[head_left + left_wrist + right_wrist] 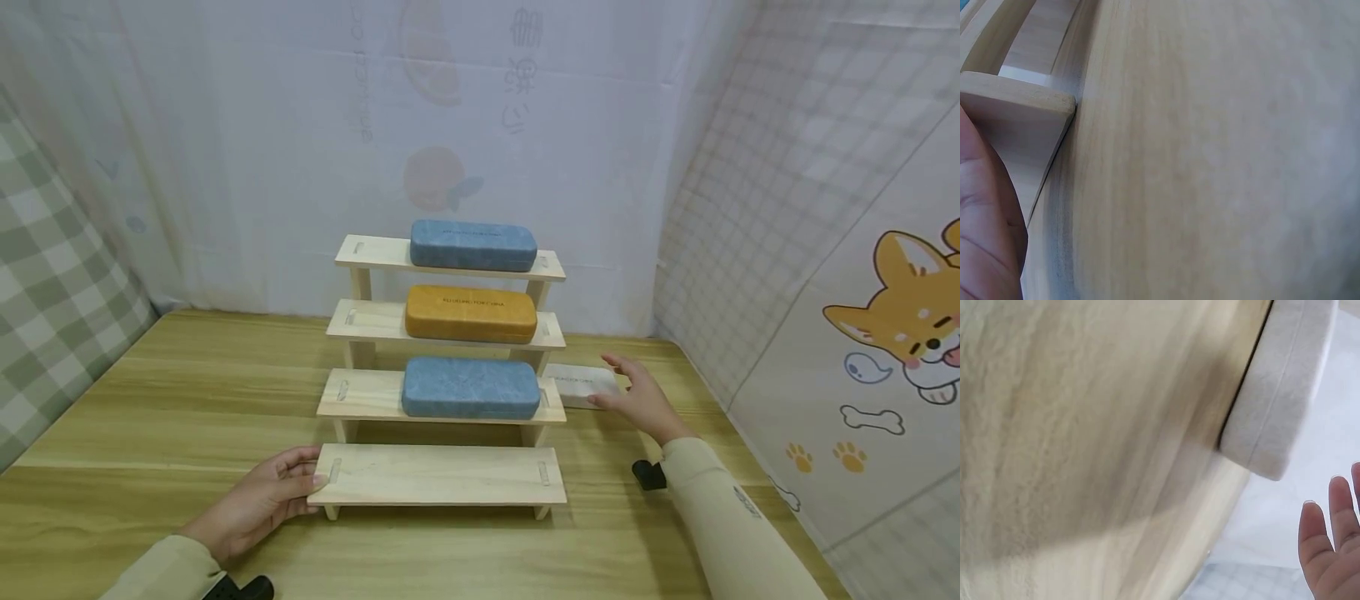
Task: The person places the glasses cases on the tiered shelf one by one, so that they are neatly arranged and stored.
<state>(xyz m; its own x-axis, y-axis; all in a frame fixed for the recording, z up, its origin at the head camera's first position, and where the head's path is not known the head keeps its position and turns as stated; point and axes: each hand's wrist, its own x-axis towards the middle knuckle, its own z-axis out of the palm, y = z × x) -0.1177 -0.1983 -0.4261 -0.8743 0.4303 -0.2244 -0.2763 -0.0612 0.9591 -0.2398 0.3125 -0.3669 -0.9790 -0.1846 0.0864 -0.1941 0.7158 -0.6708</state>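
Note:
A four-step wooden display stand (442, 475) stands on the table, its lowest step bare. My left hand (258, 500) pinches the left end of that step, thumb on top; in the left wrist view, part of the hand (988, 219) lies beside the wood. Blue glasses cases rest on the top step (472, 247) and third step down (471, 388), with a yellow glasses case (471, 315) between them. Behind the stand's right side lies a white glasses case (581, 387), partly hidden. My right hand (641, 400) is at its right end, fingers spread apart from it in the right wrist view (1335, 544).
The wood-grain table (187, 400) extends on both sides of the stand. A white printed curtain (262, 167) hangs behind, green checked cloth (60, 275) is at the left, and a dog-patterned sheet (780, 333) slopes along the right.

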